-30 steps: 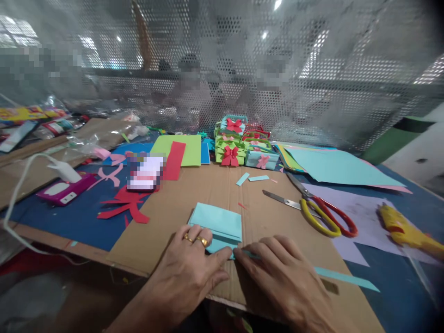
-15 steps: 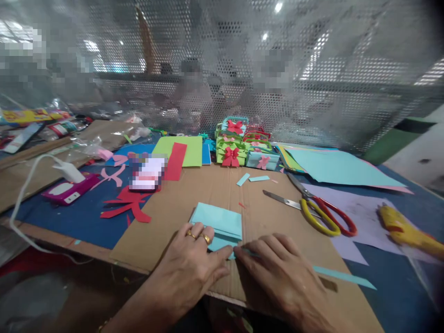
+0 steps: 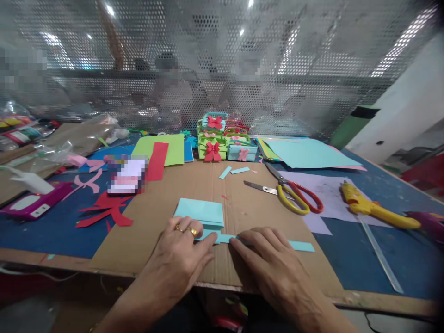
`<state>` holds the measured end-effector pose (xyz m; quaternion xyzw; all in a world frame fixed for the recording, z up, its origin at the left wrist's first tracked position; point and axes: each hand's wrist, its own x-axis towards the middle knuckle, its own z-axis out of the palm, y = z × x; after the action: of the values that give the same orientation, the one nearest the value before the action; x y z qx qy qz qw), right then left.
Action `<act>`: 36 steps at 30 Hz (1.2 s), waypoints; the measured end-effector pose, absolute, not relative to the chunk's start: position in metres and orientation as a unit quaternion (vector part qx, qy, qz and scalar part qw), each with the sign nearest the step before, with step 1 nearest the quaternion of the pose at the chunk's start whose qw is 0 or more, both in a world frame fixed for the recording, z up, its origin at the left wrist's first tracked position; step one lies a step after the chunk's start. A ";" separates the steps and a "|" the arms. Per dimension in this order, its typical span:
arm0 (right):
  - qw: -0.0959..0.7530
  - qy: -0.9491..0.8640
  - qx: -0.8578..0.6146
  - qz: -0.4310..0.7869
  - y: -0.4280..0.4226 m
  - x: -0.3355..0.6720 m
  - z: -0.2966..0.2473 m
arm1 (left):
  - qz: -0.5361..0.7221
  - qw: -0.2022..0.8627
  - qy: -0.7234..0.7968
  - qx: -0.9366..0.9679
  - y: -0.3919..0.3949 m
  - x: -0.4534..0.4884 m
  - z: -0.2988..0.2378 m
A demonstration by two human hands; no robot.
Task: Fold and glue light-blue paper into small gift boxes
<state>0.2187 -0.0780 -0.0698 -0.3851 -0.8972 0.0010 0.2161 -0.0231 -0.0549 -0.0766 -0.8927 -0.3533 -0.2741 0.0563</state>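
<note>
A folded light-blue paper piece [image 3: 200, 212] lies on the brown cardboard [image 3: 145, 249]. My left hand [image 3: 183, 249], with two gold rings, has curled fingers over its near left edge and holds it down. From the folded piece's near edge, a narrow light-blue paper strip [image 3: 302, 246] runs out to the right. My right hand [image 3: 272, 261] is closed over this strip, thumb and fingers pressing it against the cardboard. The strip's middle is hidden under the right hand. Whether the strip is joined to the folded piece, I cannot tell.
Scissors [image 3: 294, 196] and a yellow glue gun [image 3: 378, 208] lie to the right. Small paper baskets with bows [image 3: 212, 150] stand at the back beside coloured sheets [image 3: 312, 152]. A phone [image 3: 127, 175], red paper scraps [image 3: 113, 210] and a purple power strip [image 3: 38, 203] are left.
The view has turned to the right. More of the strip shows between my hands now, running nearly straight out from the folded paper, and the right hand has moved slightly away from the left.
</note>
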 end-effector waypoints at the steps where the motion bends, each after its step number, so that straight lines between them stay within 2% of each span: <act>1: 0.216 -0.897 -0.386 0.003 -0.078 0.219 -0.071 | -0.281 0.060 -0.349 -0.892 -0.054 -0.022 -0.077; 12: 0.233 -0.882 -0.410 0.008 -0.080 0.220 -0.075 | -0.243 0.084 -0.335 -0.906 -0.046 -0.014 -0.075; 15: 0.264 -0.878 -0.399 -0.028 -0.081 0.221 -0.074 | -0.249 0.109 -0.321 -0.907 -0.043 -0.010 -0.073; 17: 0.297 -0.872 -0.385 -0.065 -0.083 0.222 -0.072 | -0.269 0.086 -0.321 -0.904 -0.042 -0.007 -0.069; 23: 0.422 -0.812 -0.370 -0.160 -0.098 0.229 -0.072 | -0.360 -0.131 -0.395 -0.835 -0.037 -0.008 -0.045; 27: 0.483 -0.784 -0.363 -0.145 -0.101 0.231 -0.076 | -0.402 -0.262 -0.454 -0.751 -0.033 -0.009 -0.026; 32: 0.531 -0.727 -0.435 -0.012 -0.097 0.232 -0.064 | -0.481 -0.514 -0.412 -0.578 -0.043 0.005 -0.006; 36: 0.554 -0.671 -0.451 0.199 -0.092 0.233 -0.058 | -0.466 -0.668 -0.351 -0.462 -0.055 0.026 0.000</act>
<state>0.2326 -0.0921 -0.0583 -0.4513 -0.6705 0.1989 0.5542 0.0258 -0.0549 -0.0002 -0.4618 -0.3505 -0.4661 -0.6683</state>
